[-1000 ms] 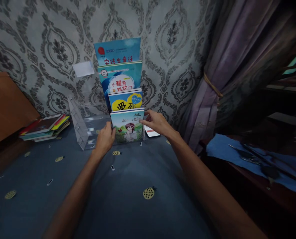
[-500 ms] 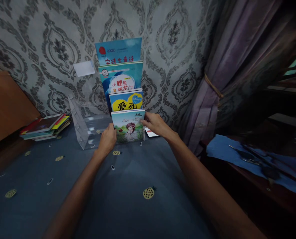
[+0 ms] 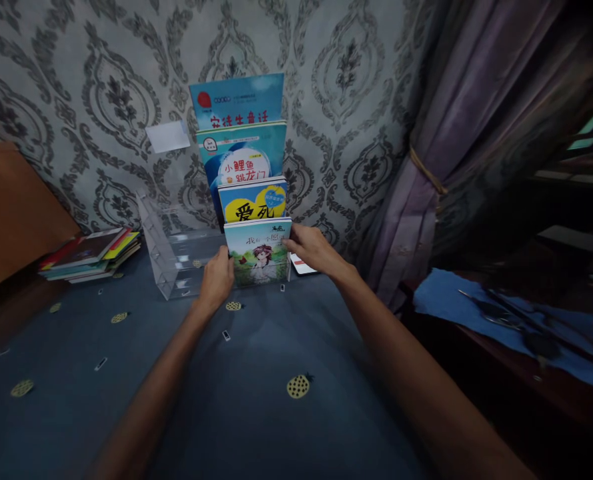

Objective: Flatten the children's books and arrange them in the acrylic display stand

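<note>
A picture book (image 3: 257, 257) with a girl on its cover stands upright in the front tier of a clear acrylic book rack (image 3: 159, 250). My left hand (image 3: 217, 277) grips its left edge, fingers closed and partly hidden behind it. At the upper right edge, my right hand (image 3: 314, 248) holds the same book, thumb on the cover. Behind it, in rising tiers, stand a blue and yellow book (image 3: 252, 203), a teal book with a white circle (image 3: 271, 143), and a tall blue book (image 3: 239, 93) at the back.
Left of the rack lies a stack of books (image 3: 94, 253) beside a brown wooden panel (image 3: 19, 213). A phone (image 3: 304, 265) lies partly hidden behind my right hand. On the right are a purple curtain (image 3: 396, 227) and a blue cloth (image 3: 441, 293) with tools on it.
The front book has shifted very slightly up and right between my hands. Both hands keep their hold, and the other books stay where they were.
</note>
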The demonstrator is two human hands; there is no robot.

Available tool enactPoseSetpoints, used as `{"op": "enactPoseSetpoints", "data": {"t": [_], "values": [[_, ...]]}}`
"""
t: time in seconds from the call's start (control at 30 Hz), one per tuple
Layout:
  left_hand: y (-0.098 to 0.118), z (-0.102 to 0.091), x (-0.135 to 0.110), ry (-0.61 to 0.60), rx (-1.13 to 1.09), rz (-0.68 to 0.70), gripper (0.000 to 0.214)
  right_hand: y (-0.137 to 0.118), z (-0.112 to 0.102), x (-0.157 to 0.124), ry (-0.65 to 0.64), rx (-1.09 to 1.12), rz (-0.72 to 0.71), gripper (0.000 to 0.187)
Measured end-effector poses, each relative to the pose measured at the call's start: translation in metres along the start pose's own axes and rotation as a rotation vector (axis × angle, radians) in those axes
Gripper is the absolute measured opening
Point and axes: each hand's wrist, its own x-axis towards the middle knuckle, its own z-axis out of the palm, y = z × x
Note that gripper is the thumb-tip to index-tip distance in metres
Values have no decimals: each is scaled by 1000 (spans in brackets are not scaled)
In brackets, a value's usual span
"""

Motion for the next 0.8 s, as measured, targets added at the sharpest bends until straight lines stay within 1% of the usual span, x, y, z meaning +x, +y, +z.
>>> {"op": "enactPoseSetpoints", "data": {"t": [0.33,0.57,0.8], "values": [[0,1,1,12,5,-4,11,-4,-4,-2,-6,-14,-5,16],[1,1,2,-2,33,-11,12,-7,-1,-1,16,-87,27,18],[2,2,1,12,25,-29,11,-7,1,0,18,-55,43,23]]}}
